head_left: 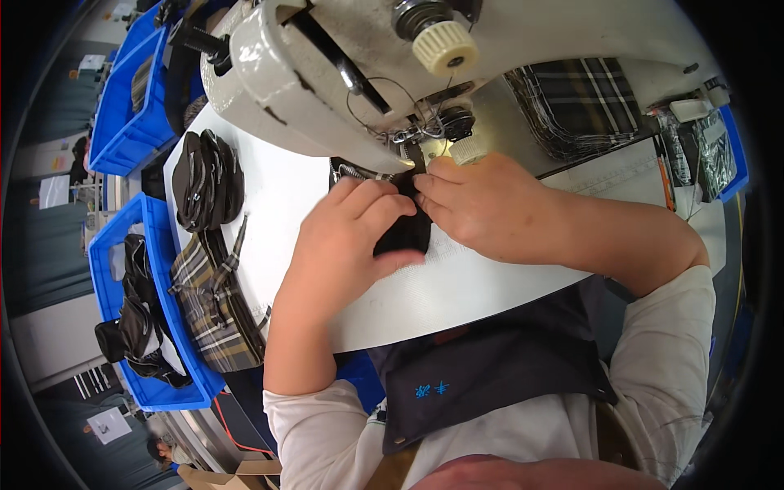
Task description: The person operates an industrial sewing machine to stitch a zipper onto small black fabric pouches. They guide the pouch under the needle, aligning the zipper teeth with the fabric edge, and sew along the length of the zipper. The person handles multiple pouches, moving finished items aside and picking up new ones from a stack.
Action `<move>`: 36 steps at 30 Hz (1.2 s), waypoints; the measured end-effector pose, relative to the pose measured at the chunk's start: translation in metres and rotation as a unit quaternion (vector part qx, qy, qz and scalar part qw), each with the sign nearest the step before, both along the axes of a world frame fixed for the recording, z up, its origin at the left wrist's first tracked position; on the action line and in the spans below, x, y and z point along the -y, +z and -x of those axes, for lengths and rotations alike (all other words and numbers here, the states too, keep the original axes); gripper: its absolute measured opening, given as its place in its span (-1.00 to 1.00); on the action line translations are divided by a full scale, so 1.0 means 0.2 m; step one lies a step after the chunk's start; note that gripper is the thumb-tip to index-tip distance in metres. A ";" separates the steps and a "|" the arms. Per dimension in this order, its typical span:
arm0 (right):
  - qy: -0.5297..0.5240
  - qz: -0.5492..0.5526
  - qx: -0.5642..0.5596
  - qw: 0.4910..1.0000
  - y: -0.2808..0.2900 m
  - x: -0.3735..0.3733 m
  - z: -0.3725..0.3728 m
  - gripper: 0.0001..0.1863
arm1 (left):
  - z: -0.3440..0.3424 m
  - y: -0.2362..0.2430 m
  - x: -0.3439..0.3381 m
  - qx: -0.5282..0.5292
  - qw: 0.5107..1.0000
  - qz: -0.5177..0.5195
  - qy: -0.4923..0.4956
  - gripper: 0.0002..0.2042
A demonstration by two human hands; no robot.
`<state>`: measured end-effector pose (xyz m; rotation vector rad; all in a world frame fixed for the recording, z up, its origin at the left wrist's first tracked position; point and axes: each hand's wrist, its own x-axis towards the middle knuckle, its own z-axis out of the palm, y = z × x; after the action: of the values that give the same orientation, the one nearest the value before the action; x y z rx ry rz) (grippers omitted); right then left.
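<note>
A black fabric piece point(407, 234) with a zipper point(349, 171) along its far edge lies under the head of the sewing machine point(269, 82). My left hand point(347, 233) curls over its left side, with the fabric between fingers and thumb. Close to the needle area, my right hand point(482, 200) pinches the fabric's right edge with thumb and fingertips. The fingers partly hide the piece, and the needle tip cannot be made out. A white knob point(467, 149) sits just beyond the right fingers.
Stacked black pieces point(208, 181) and plaid fabric point(214, 306) lie left on the white table point(282, 196). Blue bins point(151, 302) stand beyond them. Layered plaid panels point(576, 106) are back right, near a blue tray point(737, 155) with plastic packets. Machine body overhangs the far side.
</note>
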<state>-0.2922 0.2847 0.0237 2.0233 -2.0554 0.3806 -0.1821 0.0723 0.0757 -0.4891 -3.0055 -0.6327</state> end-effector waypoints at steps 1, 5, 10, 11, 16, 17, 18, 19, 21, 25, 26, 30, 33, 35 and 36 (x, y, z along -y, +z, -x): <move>0.001 -0.009 -0.002 1.000 0.00 0.00 0.00 -0.70 | -0.02 0.00 0.00 0.012 1.000 0.004 0.001 -0.59; -0.013 -0.005 0.001 1.000 0.02 0.01 0.00 -0.74 | -0.05 0.00 -0.02 0.031 0.999 0.038 0.004 -0.57; -0.018 0.028 -0.019 0.999 0.00 0.02 0.00 -0.86 | -0.07 0.02 -0.06 0.016 0.998 0.054 0.015 -0.64; -0.019 0.035 -0.004 0.999 0.00 0.02 0.00 -0.86 | -0.07 0.01 -0.06 0.013 0.998 0.058 0.014 -0.66; -0.004 0.061 0.038 0.997 -0.01 0.04 -0.01 -0.85 | -0.04 -0.04 0.00 0.000 0.999 -0.011 0.042 -0.76; -0.004 0.065 0.010 0.998 -0.02 0.04 -0.01 -0.85 | -0.04 -0.03 0.00 0.007 0.998 -0.041 0.044 -0.78; -0.003 0.069 -0.019 0.997 -0.04 0.04 -0.01 -0.86 | -0.03 -0.03 0.01 0.013 0.996 -0.070 0.046 -0.80; -0.002 0.074 -0.046 0.996 -0.05 0.04 -0.02 -0.85 | -0.02 -0.04 0.03 0.022 0.993 -0.112 0.030 -0.83; 0.023 0.050 -0.053 0.997 -0.04 0.04 -0.04 -0.74 | 0.00 -0.08 0.10 0.040 0.980 -0.195 -0.002 -0.88; 0.042 0.029 -0.097 0.994 -0.05 0.03 -0.07 -0.68 | 0.13 -0.14 0.16 -0.059 0.941 -0.130 0.308 -0.71; 0.042 0.033 -0.108 0.993 -0.05 0.03 -0.08 -0.69 | 0.14 -0.15 0.16 -0.029 0.940 -0.105 0.323 -0.68; 0.041 0.088 -0.151 0.984 -0.09 0.05 -0.08 -0.81 | 0.21 -0.17 0.18 0.085 0.943 -0.050 0.319 -0.60; 0.039 0.101 -0.151 0.983 -0.10 0.05 -0.08 -0.84 | 0.22 -0.16 0.13 0.085 0.950 -0.089 0.287 -0.62; 0.040 0.102 -0.147 0.983 -0.10 0.05 -0.09 -0.84 | 0.22 -0.20 0.15 0.080 0.948 -0.138 0.275 -0.62; 0.040 0.104 -0.147 0.983 -0.10 0.06 -0.09 -0.84 | 0.22 -0.22 0.17 0.077 0.946 -0.162 0.268 -0.62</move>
<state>-0.2748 0.2733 0.0034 1.9102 -1.6892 0.2776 -0.2266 0.0391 0.0310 0.3984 -2.8684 -1.1076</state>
